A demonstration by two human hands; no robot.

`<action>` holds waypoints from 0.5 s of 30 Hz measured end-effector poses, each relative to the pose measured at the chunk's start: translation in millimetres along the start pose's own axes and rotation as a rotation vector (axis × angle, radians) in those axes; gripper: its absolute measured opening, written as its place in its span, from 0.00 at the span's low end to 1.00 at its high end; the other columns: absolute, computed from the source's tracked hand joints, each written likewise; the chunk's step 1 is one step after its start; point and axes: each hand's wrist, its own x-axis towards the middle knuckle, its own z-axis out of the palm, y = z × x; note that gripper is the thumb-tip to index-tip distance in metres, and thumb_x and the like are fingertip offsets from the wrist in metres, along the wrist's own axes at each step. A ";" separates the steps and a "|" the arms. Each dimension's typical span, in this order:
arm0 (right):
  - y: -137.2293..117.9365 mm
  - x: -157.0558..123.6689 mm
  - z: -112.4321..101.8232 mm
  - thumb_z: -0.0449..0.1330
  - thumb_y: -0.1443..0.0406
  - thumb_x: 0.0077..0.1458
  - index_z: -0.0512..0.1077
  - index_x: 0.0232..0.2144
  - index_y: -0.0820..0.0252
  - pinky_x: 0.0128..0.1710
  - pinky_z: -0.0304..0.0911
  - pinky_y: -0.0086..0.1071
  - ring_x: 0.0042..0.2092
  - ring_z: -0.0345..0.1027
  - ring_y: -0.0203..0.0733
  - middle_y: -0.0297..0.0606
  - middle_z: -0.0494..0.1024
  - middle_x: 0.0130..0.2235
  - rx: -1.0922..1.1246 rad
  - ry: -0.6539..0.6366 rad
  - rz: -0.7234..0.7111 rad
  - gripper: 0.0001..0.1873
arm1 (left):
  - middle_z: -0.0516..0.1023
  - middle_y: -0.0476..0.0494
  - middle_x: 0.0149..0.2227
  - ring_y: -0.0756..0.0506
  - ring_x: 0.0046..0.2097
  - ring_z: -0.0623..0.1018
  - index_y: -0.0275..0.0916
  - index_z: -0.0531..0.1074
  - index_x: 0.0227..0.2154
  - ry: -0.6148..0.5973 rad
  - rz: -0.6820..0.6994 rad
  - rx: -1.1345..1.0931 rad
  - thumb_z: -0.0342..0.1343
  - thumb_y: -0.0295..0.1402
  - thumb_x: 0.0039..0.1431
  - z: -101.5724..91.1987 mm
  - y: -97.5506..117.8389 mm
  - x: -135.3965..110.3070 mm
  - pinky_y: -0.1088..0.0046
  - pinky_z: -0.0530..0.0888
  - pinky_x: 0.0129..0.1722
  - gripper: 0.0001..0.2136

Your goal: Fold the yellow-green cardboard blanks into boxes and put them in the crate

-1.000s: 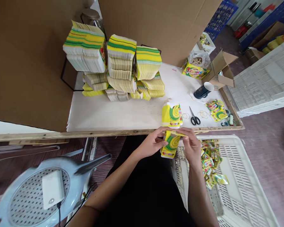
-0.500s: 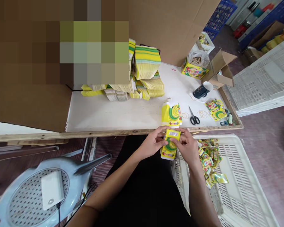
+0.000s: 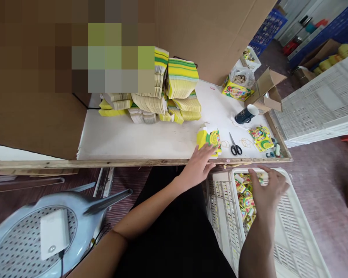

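Observation:
My left hand [image 3: 198, 165] reaches over the table's wooden front edge [image 3: 133, 162]. Its fingers are stretched out and lie against a small yellow-green carton [image 3: 210, 138] standing on the white table. My right hand [image 3: 269, 188] hovers with spread fingers and holds nothing. It is over the white slatted crate [image 3: 295, 216] beside my lap, just above a heap of small yellow sachets [image 3: 245, 197] in it.
Stacks of flat yellow-green cartons [image 3: 168, 88] fill the back of the table. Scissors [image 3: 235, 147], rubber bands [image 3: 246, 141], more sachets [image 3: 261, 137] and a dark mug [image 3: 246, 114] lie to the right. A grey fan [image 3: 40, 231] is at lower left, white crates [image 3: 321, 104] at right.
Both hands held a small carton over my lap. Now the hands have parted: the left went forward to the table, the right swung out over the crate of sachets.

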 end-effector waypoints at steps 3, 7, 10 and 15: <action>-6.3 0.1 35.4 0.56 0.47 0.59 0.77 0.42 0.58 0.51 0.57 0.49 0.46 0.66 0.52 0.48 0.75 0.42 0.122 -0.185 -0.017 0.23 | 0.61 0.35 0.67 0.40 0.71 0.54 0.35 0.55 0.64 -0.027 -0.017 0.206 0.44 0.28 0.66 9.7 -11.1 6.6 0.47 0.50 0.70 0.24; -32.1 -1.5 91.2 0.55 0.48 0.58 0.75 0.46 0.60 0.52 0.58 0.48 0.41 0.67 0.48 0.48 0.77 0.45 0.241 -0.267 0.026 0.25 | 0.61 0.34 0.67 0.40 0.71 0.55 0.35 0.53 0.65 -0.023 0.028 0.272 0.44 0.28 0.66 19.7 -14.7 4.2 0.49 0.52 0.69 0.24; -47.3 0.0 107.6 0.56 0.49 0.58 0.75 0.45 0.62 0.48 0.60 0.46 0.38 0.65 0.47 0.49 0.76 0.43 0.303 -0.248 0.049 0.24 | 0.63 0.33 0.65 0.41 0.70 0.58 0.35 0.54 0.64 -0.031 0.039 0.193 0.44 0.25 0.65 20.0 -16.4 2.0 0.49 0.52 0.69 0.25; -59.7 1.0 90.6 0.60 0.51 0.57 0.75 0.42 0.63 0.45 0.62 0.43 0.35 0.63 0.43 0.44 0.76 0.37 0.429 -0.136 0.184 0.21 | 0.69 0.36 0.62 0.40 0.66 0.65 0.40 0.62 0.61 0.057 0.010 -0.075 0.48 0.28 0.64 14.9 -17.6 2.4 0.49 0.52 0.69 0.22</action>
